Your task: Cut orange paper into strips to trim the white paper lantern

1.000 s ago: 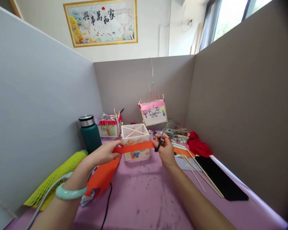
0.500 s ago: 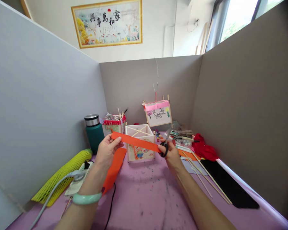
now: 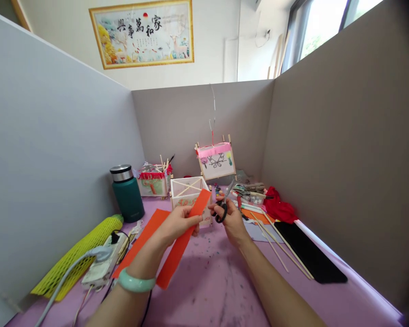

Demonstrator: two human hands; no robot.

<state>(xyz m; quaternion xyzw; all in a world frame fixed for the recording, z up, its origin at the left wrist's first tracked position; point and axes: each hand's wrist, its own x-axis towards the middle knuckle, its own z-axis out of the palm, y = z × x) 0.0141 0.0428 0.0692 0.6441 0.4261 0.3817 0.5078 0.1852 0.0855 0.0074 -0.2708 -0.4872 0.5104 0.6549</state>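
Between the thumb and fingers of my left hand point(image 3: 184, 223) is a long orange paper strip point(image 3: 177, 259), slanting from upper right to lower left. My right hand point(image 3: 230, 220) grips black-handled scissors point(image 3: 221, 211), their blades pointing up and away, just right of the strip's upper end. Right behind the strip stands a square lantern frame point(image 3: 188, 187) with crossed sticks on top and painted sides, partly hidden by my left hand and the strip. A wider orange sheet point(image 3: 146, 238) lies on the table, partly under my left forearm.
At left are a teal bottle point(image 3: 127, 195), a yellow mesh sleeve point(image 3: 78, 256) and a power strip point(image 3: 104, 265). A pink-trimmed lantern point(image 3: 216, 161) hangs behind. On the right lie thin sticks point(image 3: 286, 245), red cloth point(image 3: 279, 206) and a black slab point(image 3: 310, 254). Grey partitions point(image 3: 204, 109) enclose the table.
The strip has gone from stretched between both hands to hanging slanted from my left hand. My right hand has let go of its end but still holds the scissors. The view has shifted slightly.
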